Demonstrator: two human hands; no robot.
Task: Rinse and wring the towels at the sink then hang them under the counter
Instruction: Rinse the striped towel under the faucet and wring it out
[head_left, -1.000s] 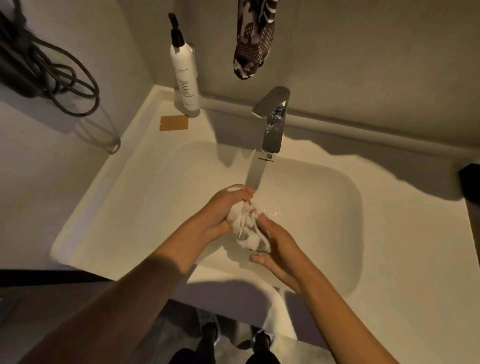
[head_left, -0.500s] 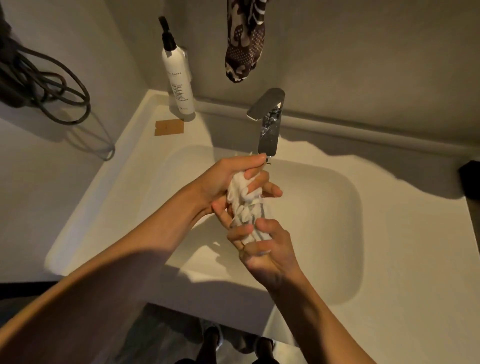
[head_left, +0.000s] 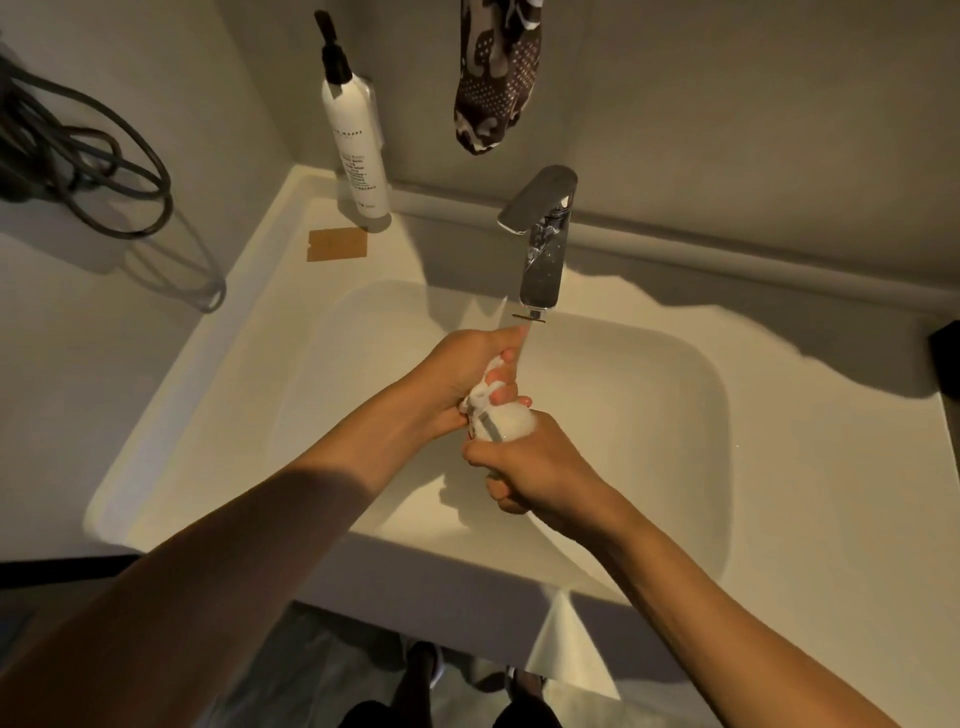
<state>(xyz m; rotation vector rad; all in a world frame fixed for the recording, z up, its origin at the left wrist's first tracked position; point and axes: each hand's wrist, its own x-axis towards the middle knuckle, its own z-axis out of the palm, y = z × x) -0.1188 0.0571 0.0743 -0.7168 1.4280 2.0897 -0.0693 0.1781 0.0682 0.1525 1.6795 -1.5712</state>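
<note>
White basin (head_left: 649, 415) fills the middle of the frame, with a chrome faucet (head_left: 543, 260) at upper centre and a pump bottle (head_left: 356, 150) to its upper left. Just below the spout, the left hand (head_left: 467, 379) and right hand (head_left: 524, 462) are both clenched around a small white towel (head_left: 498, 421), bunched into a tight roll between them over the bowl. Judging by that, wringing of this towel is under way; hanging under the counter is yet to come. Whether the patterned cloth (head_left: 496, 73) on the wall at top centre is another towel to rinse, I cannot tell.
</note>
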